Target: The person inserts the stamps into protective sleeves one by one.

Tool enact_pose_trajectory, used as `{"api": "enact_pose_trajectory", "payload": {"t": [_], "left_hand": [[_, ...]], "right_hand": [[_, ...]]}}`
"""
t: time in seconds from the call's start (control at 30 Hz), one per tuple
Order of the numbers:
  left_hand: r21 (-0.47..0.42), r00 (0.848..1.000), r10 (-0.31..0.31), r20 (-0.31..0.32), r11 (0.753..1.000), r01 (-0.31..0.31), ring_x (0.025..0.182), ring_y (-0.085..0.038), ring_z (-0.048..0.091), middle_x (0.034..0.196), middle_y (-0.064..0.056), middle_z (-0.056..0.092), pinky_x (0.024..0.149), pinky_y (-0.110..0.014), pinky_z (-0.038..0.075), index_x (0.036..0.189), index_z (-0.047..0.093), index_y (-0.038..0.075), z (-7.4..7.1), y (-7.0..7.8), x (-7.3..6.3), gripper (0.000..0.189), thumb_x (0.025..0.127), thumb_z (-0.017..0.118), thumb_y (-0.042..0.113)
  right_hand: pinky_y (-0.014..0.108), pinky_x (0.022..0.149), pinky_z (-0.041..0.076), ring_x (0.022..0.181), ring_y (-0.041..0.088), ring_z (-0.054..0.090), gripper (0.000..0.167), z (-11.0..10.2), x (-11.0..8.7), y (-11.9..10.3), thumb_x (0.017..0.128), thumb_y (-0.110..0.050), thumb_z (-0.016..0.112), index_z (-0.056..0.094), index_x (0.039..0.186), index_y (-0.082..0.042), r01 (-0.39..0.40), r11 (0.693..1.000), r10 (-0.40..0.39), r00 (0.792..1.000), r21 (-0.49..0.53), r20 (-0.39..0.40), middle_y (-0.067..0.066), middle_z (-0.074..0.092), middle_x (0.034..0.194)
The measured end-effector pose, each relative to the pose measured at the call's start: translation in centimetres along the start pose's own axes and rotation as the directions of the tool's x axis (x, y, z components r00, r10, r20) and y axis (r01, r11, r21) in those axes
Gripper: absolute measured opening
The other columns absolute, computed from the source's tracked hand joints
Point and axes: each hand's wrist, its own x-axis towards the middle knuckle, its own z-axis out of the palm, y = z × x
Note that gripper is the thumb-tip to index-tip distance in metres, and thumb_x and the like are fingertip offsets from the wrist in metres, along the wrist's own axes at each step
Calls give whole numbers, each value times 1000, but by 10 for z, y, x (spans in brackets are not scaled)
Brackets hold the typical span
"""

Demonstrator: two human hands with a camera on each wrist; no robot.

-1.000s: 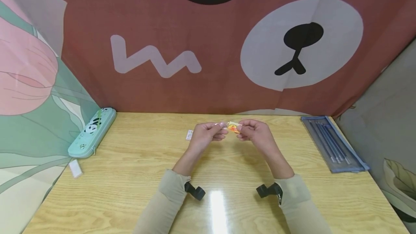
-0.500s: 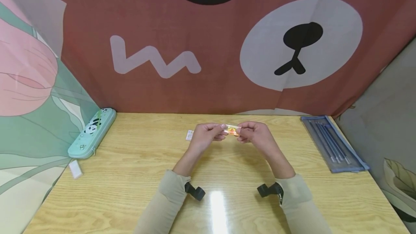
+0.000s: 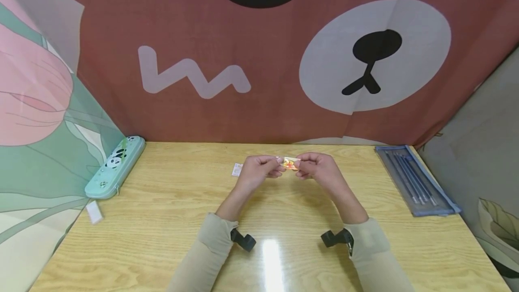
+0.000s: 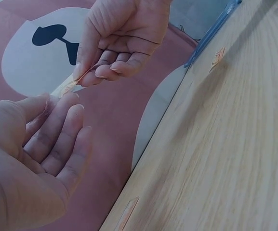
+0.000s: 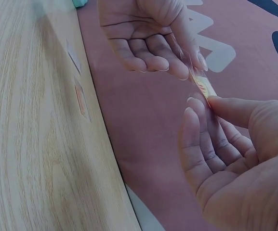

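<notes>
The left hand (image 3: 259, 168) and the right hand (image 3: 318, 166) are raised over the far middle of the desk (image 3: 170, 242), one at each end of a small packet (image 3: 290, 163); the left hand pinches its left end, where clear film shows in the right wrist view, between thumb and forefinger; the right hand pinches the opposite end in the same way; the other fingers of both hands are loosely bent. The packet, clear at one end and printed in yellow and orange-red, spans the gap between the fingertips, apart from the desk.

Just left of the left hand, a small pale piece (image 3: 236, 169) lies on the desk, partly hidden; at the far left rests a mint-green case (image 3: 115, 166) decorated with pandas, set at a slant; a small white block (image 3: 94, 212) lies just on its near side. At the far right is a blue-edged see-through pouch (image 3: 417, 181) with several slim sticks inside. A reddish-brown cloth (image 3: 267, 116) with a cartoon face stands behind the far edge; beige sleeves (image 3: 215, 242) cover the forearms, with a black device (image 3: 243, 239) at each wrist.
</notes>
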Motion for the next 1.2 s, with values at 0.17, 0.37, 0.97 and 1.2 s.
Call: {"api": "enact_pose_trajectory", "payload": {"t": [0.17,0.37,0.97,1.2], "left_hand": [[-3,1000,3,11,1000,-3,67,-10,73,87,-14,79,82,-47,64,105,76,-4,0,0,1,24,96,71,17],[-9,1000,-10,12,1000,10,67,-10,73,85,-14,78,82,-46,63,105,76,-5,1,0,0,25,96,71,17],[13,999,-27,24,1000,26,68,-11,74,98,-25,76,76,-35,65,111,74,-5,2,-2,0,29,95,72,19],[30,1000,-29,7,999,29,69,-12,74,95,-20,78,75,-35,65,111,75,-3,1,-2,0,28,95,72,20]], "right_hand": [[29,75,63,75,9,70,32,0,0,0,98,-17,67,64,120,7,0,1000,0,1000,8,4,2,73,91],[30,75,63,75,10,71,33,0,0,2,98,-19,66,65,120,6,2,1000,-2,1000,-2,6,3,73,92],[37,80,64,78,15,71,37,3,0,4,99,-25,66,63,121,5,-3,1000,3,1000,8,30,13,72,96],[39,82,64,82,16,71,40,-3,2,6,100,-28,66,65,124,4,13,1000,-13,1000,2,-9,10,70,95]]}}
